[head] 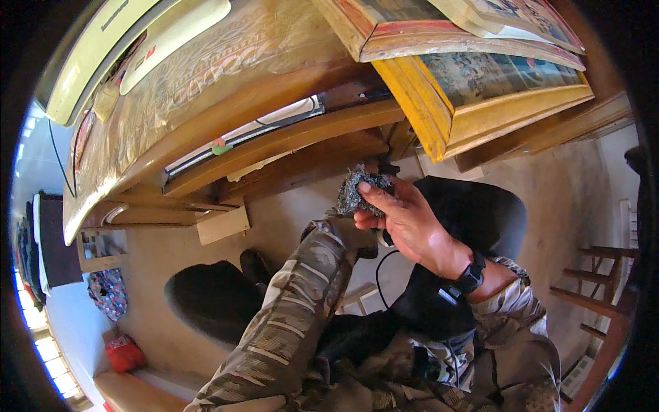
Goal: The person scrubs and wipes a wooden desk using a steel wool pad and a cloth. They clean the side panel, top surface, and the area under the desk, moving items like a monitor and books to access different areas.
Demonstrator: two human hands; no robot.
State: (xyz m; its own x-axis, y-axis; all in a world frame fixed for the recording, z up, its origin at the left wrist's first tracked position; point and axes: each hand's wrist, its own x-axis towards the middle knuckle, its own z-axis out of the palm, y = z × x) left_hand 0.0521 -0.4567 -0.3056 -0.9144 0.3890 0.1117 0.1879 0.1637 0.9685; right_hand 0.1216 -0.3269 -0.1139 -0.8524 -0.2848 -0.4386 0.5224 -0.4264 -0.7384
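Observation:
My right hand (412, 221) grips a grey scouring pad (352, 193), which looks like steel wool, between thumb and fingers. A dark wristwatch (469, 274) is on that wrist. My left hand (352, 232) comes in from below in a camouflage sleeve (304, 278). It lies close behind the pad and the right hand, which hide most of it. Whether it holds something is unclear. A dark object (389, 169) shows just past the pad, too covered to name. Both hands are above the floor, in front of a wooden desk (288, 139).
Framed pictures, one in a yellow frame (437, 113), jut over the desk's near edge at upper right. An open drawer (242, 136) sits below the plastic-covered desktop (206, 72). My knees (211, 298) are below. A wooden rack (592, 283) stands right; a red bag (125, 354) lies lower left.

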